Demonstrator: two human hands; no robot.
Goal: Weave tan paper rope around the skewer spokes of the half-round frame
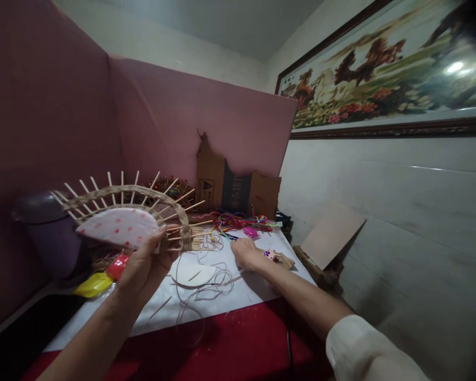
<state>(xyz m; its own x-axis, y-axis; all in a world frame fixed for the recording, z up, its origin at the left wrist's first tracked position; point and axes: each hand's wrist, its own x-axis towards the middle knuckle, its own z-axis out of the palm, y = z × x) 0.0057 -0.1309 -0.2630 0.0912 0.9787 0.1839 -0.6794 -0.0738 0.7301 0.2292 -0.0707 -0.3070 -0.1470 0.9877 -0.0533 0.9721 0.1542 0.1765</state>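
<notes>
While my left hand point(145, 264) holds it up off the table, the half-woven oval basket point(130, 211) of pale straw cord and thin wooden sticks hangs tilted in the air, its white red-dotted base turned toward me. My fingers are clamped on the right end of the woven band, thumb against the base. It looks very light to me, but fragile: the bare sticks fan out like spokes and would likely snap or pull loose if squeezed. I judge the firm places to be the stiff base and the tight woven rim, not the stick tips. The straw looks dry and rough, so it should not slip.

My right hand point(246, 253) lies knuckles-up on the white table sheet point(238, 293), fingers curled; whether they pinch anything, I cannot tell. Nearest me runs a red cloth point(230, 344) under that sheet. On the white lie loops of loose pale cord point(206, 288), a white oval card piece point(192, 274) and a stray stick. To the left sit a yellow packet point(93, 284), a red packet point(118, 266) and a purple lidded tub point(47, 233).

Further back lies a tangle of bright coloured strings point(238, 219), then torn brown cardboard boxes point(222, 188) against a pink partition point(190, 116). Off to the right, a flat cardboard sheet point(331, 233) leans on the pale wall, under a big framed painting of horses point(388, 69).
</notes>
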